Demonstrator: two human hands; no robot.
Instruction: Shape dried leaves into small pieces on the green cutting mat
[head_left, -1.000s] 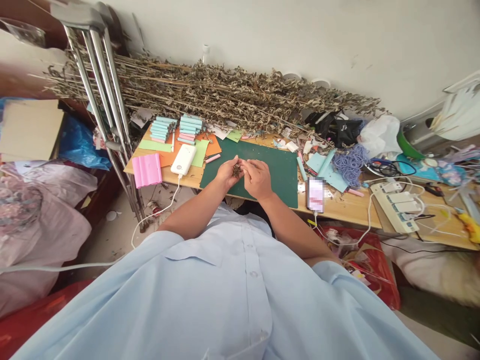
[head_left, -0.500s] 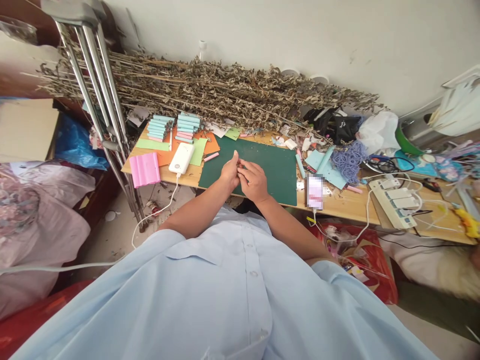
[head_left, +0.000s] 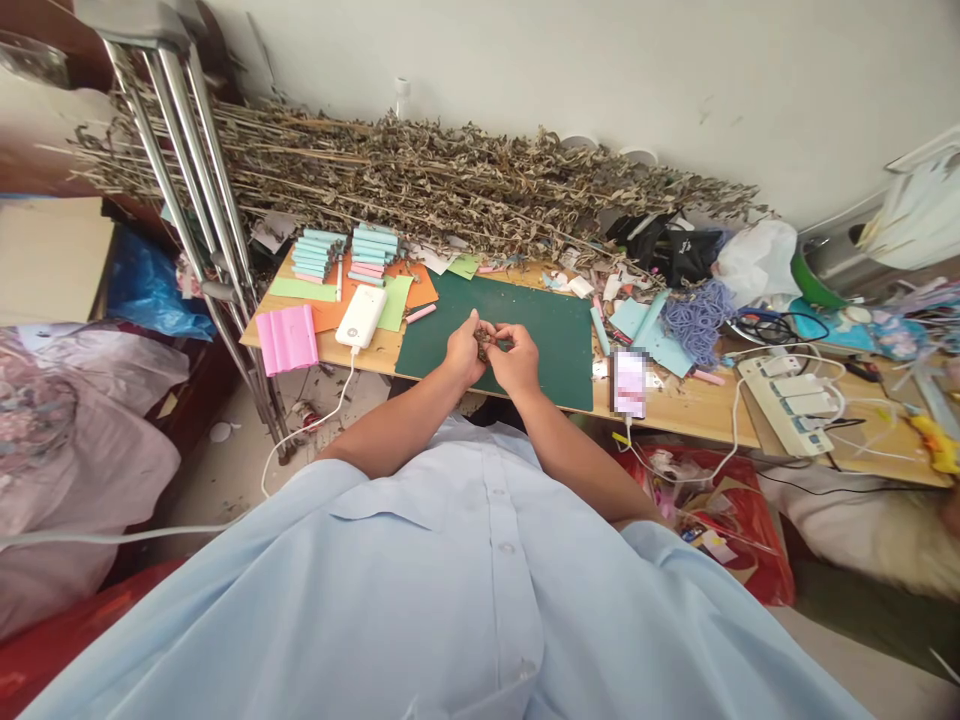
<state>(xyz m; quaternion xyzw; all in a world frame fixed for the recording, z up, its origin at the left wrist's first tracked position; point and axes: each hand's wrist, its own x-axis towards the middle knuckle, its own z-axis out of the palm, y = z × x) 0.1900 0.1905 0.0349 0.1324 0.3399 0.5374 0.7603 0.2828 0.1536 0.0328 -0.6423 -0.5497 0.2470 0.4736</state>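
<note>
Over the near part of a dark green mat (head_left: 559,345), my left hand (head_left: 465,352) is curled around a small clump of dried leaves (head_left: 483,345). My right hand (head_left: 517,358) meets it from the right, with thumb and fingers pinched at the clump; whether any leaf sits between those fingertips is too small to make out. Just left of the hands, a thin pink paper roll (head_left: 421,313) lies at the mat's left edge.
Dried leafy stalks (head_left: 450,180) lie along the wall behind the table. Stacked blue rolls (head_left: 375,245), a white power bank (head_left: 361,316) and pink paper (head_left: 288,340) are on the left. A phone (head_left: 628,383), purple yarn (head_left: 699,320) and a power strip (head_left: 787,405) sit on the right.
My hands have opened apart slightly, so the clump of dried leaves now shows between them. The fingers of my right hand have drawn back from covering my left and are bent into a pinch.
</note>
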